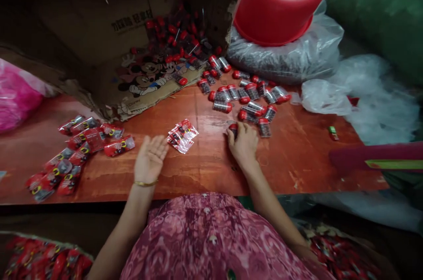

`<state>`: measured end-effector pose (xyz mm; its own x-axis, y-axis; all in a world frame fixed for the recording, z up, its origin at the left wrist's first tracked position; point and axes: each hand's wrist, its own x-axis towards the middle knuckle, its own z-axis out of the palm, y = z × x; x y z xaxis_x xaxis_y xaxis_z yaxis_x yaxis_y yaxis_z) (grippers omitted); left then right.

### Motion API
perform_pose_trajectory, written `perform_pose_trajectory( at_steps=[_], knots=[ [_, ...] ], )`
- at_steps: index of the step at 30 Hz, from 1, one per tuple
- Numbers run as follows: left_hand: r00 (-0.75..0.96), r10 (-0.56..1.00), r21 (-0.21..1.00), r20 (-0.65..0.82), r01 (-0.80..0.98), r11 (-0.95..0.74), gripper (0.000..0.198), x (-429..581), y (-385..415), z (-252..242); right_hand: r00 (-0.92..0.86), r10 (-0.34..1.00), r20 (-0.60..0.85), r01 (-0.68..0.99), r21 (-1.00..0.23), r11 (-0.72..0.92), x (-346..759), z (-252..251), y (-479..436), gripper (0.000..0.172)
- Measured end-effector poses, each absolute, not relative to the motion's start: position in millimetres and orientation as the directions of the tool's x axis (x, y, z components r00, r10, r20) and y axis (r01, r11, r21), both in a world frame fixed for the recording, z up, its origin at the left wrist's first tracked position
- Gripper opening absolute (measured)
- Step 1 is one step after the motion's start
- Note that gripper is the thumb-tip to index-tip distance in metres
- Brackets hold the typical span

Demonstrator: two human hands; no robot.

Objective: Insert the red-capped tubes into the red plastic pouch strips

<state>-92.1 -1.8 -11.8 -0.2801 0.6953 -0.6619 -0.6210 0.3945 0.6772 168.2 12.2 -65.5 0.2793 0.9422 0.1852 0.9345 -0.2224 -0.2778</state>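
My left hand (151,158), palm up with its fingers stretched out, holds nothing and is just left of a small stack of red and silver packets (183,135). My right hand (243,141) has its fingers round a small red-capped container (233,129) at the middle of the table; the fingers partly hide it. Beyond that hand lie several clear containers with red caps and dark contents (253,91). On the left are several red wrapped packs (80,151), some overlapping.
An open cardboard box (132,104) with more red-capped containers is at the back. A red tub (280,2) rests upside down on a filled plastic bag (287,60). A tiny green toy (333,133) and a purple object (350,159) are at the right.
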Motion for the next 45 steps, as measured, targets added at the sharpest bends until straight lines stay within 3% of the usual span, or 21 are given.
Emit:
perform_pose_trajectory(
  at_steps=[1, 3, 4, 5, 7, 9, 12, 15, 17, 19, 22, 24, 26, 28, 30, 33, 36, 39, 41, 43, 45],
  knots=[
    [-0.274, 0.756, 0.771, -0.594, -0.461, 0.439, 0.023, -80.8, -0.7, -15.2, 0.258, 0.945, 0.199, 0.939, -0.284, -0.196, 160.7, -67.7, 14.5, 0.045],
    [-0.285, 0.910, 0.947, -0.301, 0.022, 0.320, 0.028, -63.2, 6.1, -23.7, 0.218, 0.947, 0.237, 0.944, -0.298, -0.142, 148.5, -70.8, 18.0, 0.046],
    [-0.236, 0.962, 0.936, -0.137, 0.287, 0.204, 0.030, -57.8, 11.4, -27.9, 0.194, 0.946, 0.260, 0.945, -0.307, -0.110, 144.8, -72.1, 18.9, 0.047],
    [-0.157, 0.988, 0.857, -0.006, 0.509, 0.086, 0.031, -54.7, 17.6, -31.8, 0.170, 0.944, 0.283, 0.946, -0.317, -0.075, 142.8, -73.5, 19.1, 0.046],
    [0.017, 0.996, 0.626, 0.091, 0.777, -0.070, 0.029, -53.4, 30.2, -37.6, 0.123, 0.938, 0.325, 0.942, -0.336, -0.007, 143.3, -76.3, 18.0, 0.043],
    [0.107, 0.993, 0.461, 0.054, 0.879, -0.120, 0.027, -54.6, 39.8, -40.8, 0.088, 0.925, 0.369, 0.935, -0.351, 0.051, 146.9, -77.6, 16.1, 0.040],
    [0.136, 0.990, 0.370, 0.020, 0.919, -0.134, 0.027, -54.5, 44.3, -42.7, 0.068, 0.896, 0.440, 0.922, -0.371, 0.112, 150.9, -72.0, 13.4, 0.032],
    [0.114, 0.991, 0.404, 0.069, 0.905, -0.132, 0.026, -51.1, 39.3, -41.8, 0.072, 0.872, 0.484, 0.890, -0.426, 0.163, 147.3, -56.6, 11.1, 0.023],
    [0.082, 0.990, 0.450, 0.117, 0.884, -0.126, 0.026, -47.5, 33.5, -38.4, 0.072, 0.876, 0.477, 0.823, -0.524, 0.218, 139.1, -45.6, 10.3, 0.022],
    [0.063, 0.984, 0.496, 0.166, 0.857, -0.139, 0.027, -43.0, 27.4, -32.3, 0.075, 0.917, 0.393, 0.681, -0.691, 0.241, 126.9, -38.3, 11.6, 0.026],
    [0.073, 0.971, 0.554, 0.229, 0.810, -0.192, 0.027, -36.6, 19.2, -20.6, 0.049, 0.984, 0.169, 0.338, -0.930, 0.143, 107.2, -36.0, 17.4, 0.031],
    [0.060, 0.964, 0.609, 0.257, 0.765, -0.210, 0.028, -34.3, 14.4, -13.6, 0.028, 0.995, 0.097, 0.156, -0.984, 0.091, 98.5, -37.0, 21.4, 0.031],
    [-0.009, 0.976, 0.717, 0.218, 0.680, -0.154, 0.035, -34.0, 10.0, -8.7, 0.060, 0.992, 0.110, 0.102, -0.989, 0.104, 94.9, -37.3, 22.6, 0.029],
    [-0.048, 0.998, 0.864, 0.031, 0.504, -0.003, 0.041, -34.2, 5.9, -6.0, 0.118, 0.981, 0.157, 0.142, -0.980, 0.140, 94.9, -36.7, 19.7, 0.029],
    [0.016, 0.972, 0.944, -0.234, 0.243, 0.223, 0.047, -32.9, 2.3, -5.3, 0.156, 0.966, 0.205, 0.208, -0.963, 0.171, 95.2, -36.2, 13.9, 0.031],
    [0.102, 0.890, 0.881, -0.444, -0.129, 0.455, 0.045, -26.9, -1.6, -6.1, 0.156, 0.952, 0.262, 0.282, -0.936, 0.212, 91.9, -37.6, 4.5, 0.033],
    [0.068, 0.861, 0.802, -0.504, -0.332, 0.496, 0.041, -21.0, -2.5, -6.9, 0.113, 0.948, 0.296, 0.299, -0.920, 0.252, 86.8, -40.1, -1.0, 0.030],
    [0.039, 0.836, 0.757, -0.548, -0.403, 0.515, 0.041, -20.5, 0.0, -6.8, 0.051, 0.970, 0.240, 0.301, -0.929, 0.214, 89.9, -39.3, -2.3, 0.030],
    [0.018, 0.823, 0.739, -0.568, -0.429, 0.519, 0.040, -22.9, 3.2, -6.8, 0.030, 0.975, 0.221, 0.387, -0.902, 0.193, 100.4, -36.8, -1.8, 0.032],
    [-0.011, 0.817, 0.735, -0.576, -0.444, 0.513, 0.037, -25.8, 6.8, -7.3, 0.063, 0.966, 0.252, 0.588, -0.791, 0.168, 116.3, -34.7, -0.8, 0.034],
    [-0.039, 0.816, 0.739, -0.576, -0.451, 0.500, 0.034, -27.3, 10.1, -8.5, 0.130, 0.949, 0.287, 0.802, -0.593, 0.070, 133.1, -35.8, 0.2, 0.042]
  ],
)
